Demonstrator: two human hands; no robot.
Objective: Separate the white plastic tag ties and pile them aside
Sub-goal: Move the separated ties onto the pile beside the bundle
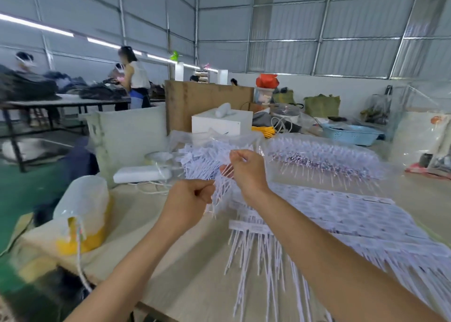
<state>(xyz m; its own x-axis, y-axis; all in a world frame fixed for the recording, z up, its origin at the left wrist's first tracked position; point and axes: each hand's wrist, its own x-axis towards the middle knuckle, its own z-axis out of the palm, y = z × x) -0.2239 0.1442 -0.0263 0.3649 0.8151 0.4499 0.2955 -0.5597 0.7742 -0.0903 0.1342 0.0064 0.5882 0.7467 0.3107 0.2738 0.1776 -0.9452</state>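
Tag ties point(214, 172): white plastic, a joined bunch held up in the air above the table point(175, 260), between both hands. Blurred, so single ties are hard to count.

Left hand point(186, 200): fingers curled, thumb and forefinger pinching the lower left ends of the bunch. Right hand point(246, 171): raised a little higher and just right of the left, fingers curled round strands at the bunch's upper right; thin ties run across its fingers.

Pile of ties point(263, 248): lies on the table directly below the held bunch, heads in a row, tails fanning toward the near table edge. More of it spreads right, under the right forearm.

Flat sheets of printed tags point(341, 211): on the table right of the held bunch, beyond the right forearm.

Clear bag of ties point(324, 158): right of the held bunch and farther back, resting on the table.

Plastic bag with a yellow bottom point(83, 214): left of the held bunch, near the table's left edge, a cord hanging from it.

White box point(222, 124): behind the held bunch. Blue basin point(351, 133): far right of that box.

Workers at a dark table point(73, 102): far left behind the bunch, well apart.
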